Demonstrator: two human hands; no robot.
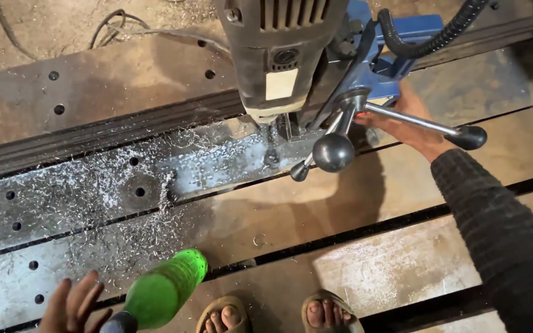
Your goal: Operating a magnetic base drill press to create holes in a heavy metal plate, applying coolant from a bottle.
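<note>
A grey and blue magnetic drill (279, 55) stands on a long steel plate (94, 185), its bit (271, 139) down on the metal amid shavings. My right hand (411, 126), in a dark ribbed sleeve, wraps around a chrome spoke of the drill's feed handle (353, 105), close to the hub. Black ball knobs (333, 152) cap the spokes. My left hand (72, 302) is at the bottom left, fingers spread, right beside the dark cap end of a blurred green bottle (165, 290). Whether it grips the bottle is unclear.
Several drilled holes (140, 192) run along the steel plates, with metal shavings (112, 179) spread over them. A black corrugated hose (433, 37) and cables (118, 24) lead off the drill. My two sandalled feet (272, 314) rest at the bottom edge. Dirt floor lies beyond.
</note>
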